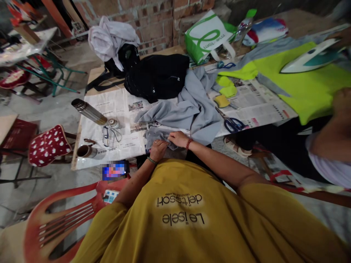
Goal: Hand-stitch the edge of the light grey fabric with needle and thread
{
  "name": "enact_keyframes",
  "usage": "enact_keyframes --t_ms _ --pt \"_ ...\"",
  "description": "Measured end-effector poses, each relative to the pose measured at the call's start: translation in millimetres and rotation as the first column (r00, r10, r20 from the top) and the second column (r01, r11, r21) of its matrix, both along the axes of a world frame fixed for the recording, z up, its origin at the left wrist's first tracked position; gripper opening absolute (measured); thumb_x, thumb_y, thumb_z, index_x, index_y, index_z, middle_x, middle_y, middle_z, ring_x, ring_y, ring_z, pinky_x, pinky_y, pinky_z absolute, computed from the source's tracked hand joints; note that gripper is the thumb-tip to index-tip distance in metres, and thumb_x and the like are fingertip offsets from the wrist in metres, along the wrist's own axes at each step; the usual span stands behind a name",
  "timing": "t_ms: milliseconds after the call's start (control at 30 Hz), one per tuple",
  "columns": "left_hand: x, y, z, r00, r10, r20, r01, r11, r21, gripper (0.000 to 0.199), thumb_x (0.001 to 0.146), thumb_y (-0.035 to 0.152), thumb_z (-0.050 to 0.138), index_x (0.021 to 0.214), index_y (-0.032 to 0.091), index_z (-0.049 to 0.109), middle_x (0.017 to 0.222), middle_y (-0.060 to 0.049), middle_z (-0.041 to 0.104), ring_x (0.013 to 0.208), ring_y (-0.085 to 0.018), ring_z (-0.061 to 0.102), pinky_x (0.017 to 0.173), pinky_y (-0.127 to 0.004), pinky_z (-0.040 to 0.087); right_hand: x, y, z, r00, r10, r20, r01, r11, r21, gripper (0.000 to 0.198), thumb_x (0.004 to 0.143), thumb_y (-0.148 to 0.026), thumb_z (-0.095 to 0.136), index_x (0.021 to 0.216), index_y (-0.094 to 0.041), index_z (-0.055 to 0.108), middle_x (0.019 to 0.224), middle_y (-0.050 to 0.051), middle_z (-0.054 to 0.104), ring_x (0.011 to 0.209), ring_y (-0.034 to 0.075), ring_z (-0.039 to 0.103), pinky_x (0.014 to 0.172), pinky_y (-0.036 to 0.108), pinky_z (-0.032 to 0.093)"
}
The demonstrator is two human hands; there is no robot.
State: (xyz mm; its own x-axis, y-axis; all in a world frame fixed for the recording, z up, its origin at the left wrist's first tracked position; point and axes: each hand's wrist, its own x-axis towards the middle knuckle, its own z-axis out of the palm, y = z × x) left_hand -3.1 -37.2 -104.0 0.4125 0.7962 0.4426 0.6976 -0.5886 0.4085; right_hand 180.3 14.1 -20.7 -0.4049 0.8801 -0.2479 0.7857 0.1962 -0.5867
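My left hand [158, 149] and my right hand [178, 138] are close together at the near edge of a grey garment [192, 106], both pinching its cloth. The garment lies crumpled on newspaper [120, 106] that covers the wooden table [94, 75]. Blue-handled scissors [232, 124] lie just right of the grey cloth. I wear a mustard shirt, a red bracelet on the right wrist and a green one on the left.
A steel flask [89, 111], its cup [85, 151] and glasses [106, 136] lie at left. A black bag [157, 75], white cloth [109, 36] and green-white tote [208, 36] sit behind. Another person's arm [333, 128] is beside an iron [312, 56] on neon-yellow fabric [301, 84]. A red chair [65, 215] stands near left.
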Motion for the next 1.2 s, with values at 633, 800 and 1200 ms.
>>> enact_keyframes --t_ms 633,800,1200 --pt "-2 33 41.1 0.934 0.255 0.249 -0.042 0.773 -0.633 0.02 0.08 0.035 0.068 0.077 0.017 0.075 0.074 -0.003 0.071 0.073 -0.017 0.062 0.07 -0.026 0.048 33 -34 9 0.941 0.215 -0.261 -0.11 0.924 0.367 0.03 0.094 -0.029 0.053 0.068 -0.019 0.064 0.067 0.002 0.061 0.068 0.015 0.055 0.068 0.026 0.041" --pt "-3 36 44.4 0.918 0.276 0.285 0.022 0.681 -0.732 0.03 0.077 0.044 0.07 0.072 0.015 0.073 0.065 0.0 0.065 0.066 -0.014 0.055 0.063 -0.024 0.043 34 -23 -31 0.966 0.037 -0.254 0.043 0.952 0.303 0.017 0.083 -0.011 0.058 0.091 -0.019 0.071 0.093 0.006 0.07 0.085 0.018 0.061 0.079 0.029 0.047" --pt "-3 38 51.4 0.861 0.345 0.375 0.09 0.621 -0.779 0.04 0.072 0.054 0.073 0.07 0.014 0.071 0.062 0.002 0.058 0.062 -0.011 0.047 0.06 -0.024 0.039 10 -18 -38 0.952 0.25 -0.178 -0.161 0.901 0.403 0.016 0.093 -0.019 0.056 0.1 -0.019 0.071 0.102 0.009 0.069 0.096 0.019 0.062 0.087 0.031 0.048"
